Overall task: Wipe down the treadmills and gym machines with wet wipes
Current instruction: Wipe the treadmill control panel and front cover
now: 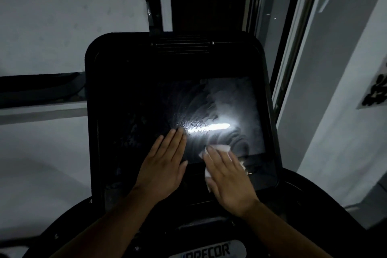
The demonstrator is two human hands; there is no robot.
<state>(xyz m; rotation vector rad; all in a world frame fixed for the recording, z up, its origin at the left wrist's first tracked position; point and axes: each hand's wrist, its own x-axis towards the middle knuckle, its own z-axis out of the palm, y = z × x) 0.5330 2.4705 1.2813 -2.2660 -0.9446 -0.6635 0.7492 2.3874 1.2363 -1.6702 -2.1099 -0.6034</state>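
I am pressing the wipe (219, 148) under my flat right hand (228, 176) while my open left hand (165, 165) is risking smearing the wet screen (230, 100)

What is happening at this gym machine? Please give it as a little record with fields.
machine: Precor console with a dark screen
left hand: flat on the screen, fingers straight, holding nothing
right hand: flat, pressing a white wet wipe against the screen's lower right
screen state: swirled wet streaks, bright light reflection near the middle
setting: dim room, window frame behind
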